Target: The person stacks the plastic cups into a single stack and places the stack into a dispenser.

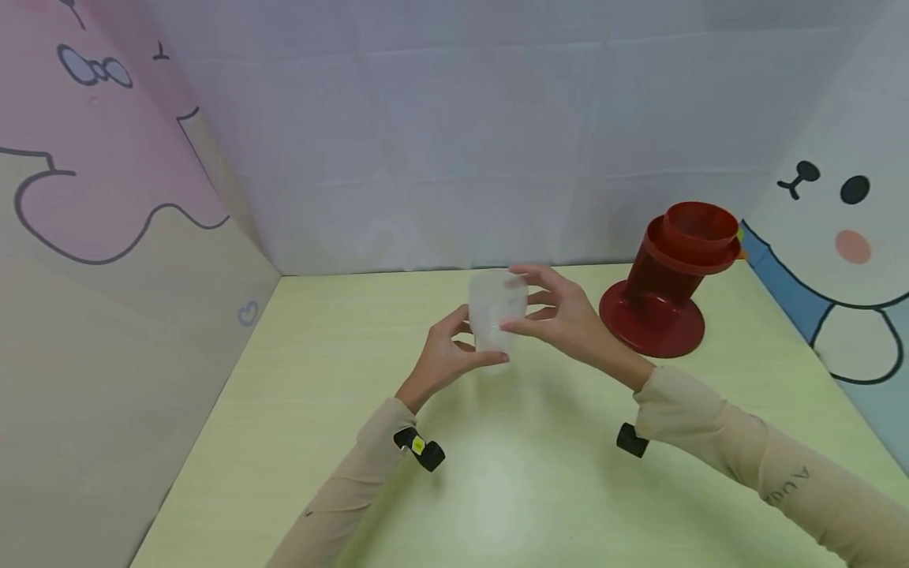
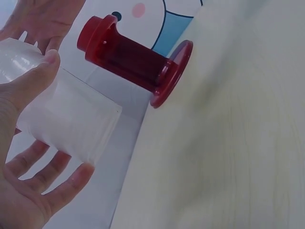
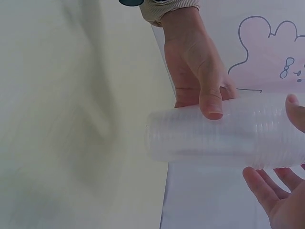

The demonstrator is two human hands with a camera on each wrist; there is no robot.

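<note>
Both hands hold a stack of translucent plastic cups [image 1: 490, 308] upright above the table, near its back edge. Closely set rims show as ridges along the stack [image 3: 205, 138] in the right wrist view. My left hand [image 1: 446, 353] grips the lower part from the left, thumb across the near side and fingers behind. Higher up on the right, my right hand [image 1: 564, 315] has its thumb on the near side and its fingers round the top. In the left wrist view the left fingers curve under the stack [image 2: 78, 114].
A dark red cylindrical stand [image 1: 663, 276] with a wide round base and a stepped, open top is at the table's back right. White cloth [image 1: 440, 142] hangs behind the pale wooden table [image 1: 341, 355]. Cartoon-printed panels flank it.
</note>
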